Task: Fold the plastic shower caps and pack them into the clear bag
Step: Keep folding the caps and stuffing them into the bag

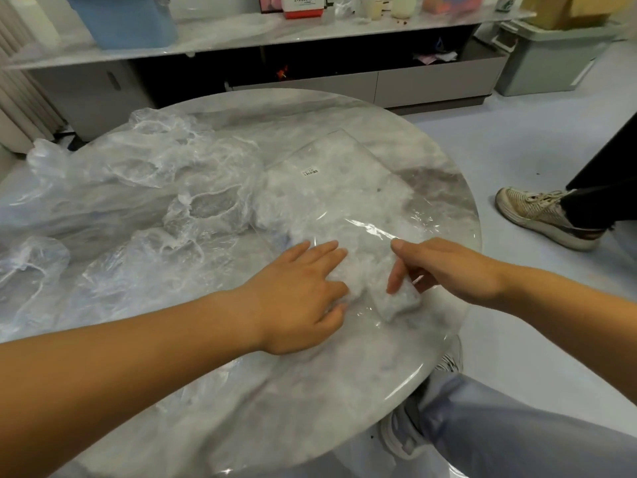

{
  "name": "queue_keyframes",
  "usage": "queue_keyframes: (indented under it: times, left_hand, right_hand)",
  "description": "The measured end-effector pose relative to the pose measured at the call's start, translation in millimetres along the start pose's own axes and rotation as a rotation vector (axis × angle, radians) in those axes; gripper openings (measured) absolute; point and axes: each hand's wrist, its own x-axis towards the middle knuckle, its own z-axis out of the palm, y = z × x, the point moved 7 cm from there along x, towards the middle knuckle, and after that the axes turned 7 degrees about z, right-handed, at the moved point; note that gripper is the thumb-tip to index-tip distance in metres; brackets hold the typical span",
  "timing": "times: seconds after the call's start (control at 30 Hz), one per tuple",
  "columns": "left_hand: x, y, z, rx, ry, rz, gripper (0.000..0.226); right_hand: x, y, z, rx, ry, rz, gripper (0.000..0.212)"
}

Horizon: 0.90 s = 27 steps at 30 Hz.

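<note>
Pinching the featherlight, springy folded plastic shower cap [396,302] by its edge, the right hand [444,267] probably needs the flat left hand [300,294] pinning the slippery clear bag [337,188].

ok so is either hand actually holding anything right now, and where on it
The right hand pinches the folded shower cap by its far end; the left hand only presses flat on the clear bag.
</note>
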Motion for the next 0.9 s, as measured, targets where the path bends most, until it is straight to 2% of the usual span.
queue_keyframes:
  times: [0.1, 0.2, 0.4, 0.53, 0.63, 0.7, 0.8, 0.9]
  left_hand:
    - [-5, -5, -4, 0.107, 0.057, -0.015, 0.069]
    - [0, -6, -2, 0.244, 0.131, -0.032, 0.056]
    - [9, 7, -1, 0.243, 0.182, -0.043, 0.064]
    - [5, 6, 5, 0.223, 0.177, -0.033, 0.067]
    - [2, 10, 7, 0.168, 0.139, -0.016, 0.067]
    - [3, 9, 15, 0.106, 0.036, -0.018, 0.069]
    - [3, 7, 14, 0.088, -0.029, -0.005, 0.069]
    - [2, 2, 16, 0.091, -0.043, 0.019, 0.067]
  right_hand:
    - [5, 9, 6, 0.096, 0.009, 0.082, 0.073]
    - [12, 15, 11, 0.172, 0.045, 0.173, 0.067]
    - [17, 14, 15, 0.397, 0.050, 0.279, 0.068]
    - [17, 5, 20, 0.675, 0.080, 0.260, 0.064]
    - [19, 2, 19, 0.947, 0.128, 0.248, 0.063]
    - [20, 2, 22, 1.066, 0.116, 0.260, 0.064]
    - [19, 0, 28, 1.047, 0.085, 0.284, 0.062]
    - [14, -5, 25, 1.020, 0.139, 0.295, 0.057]
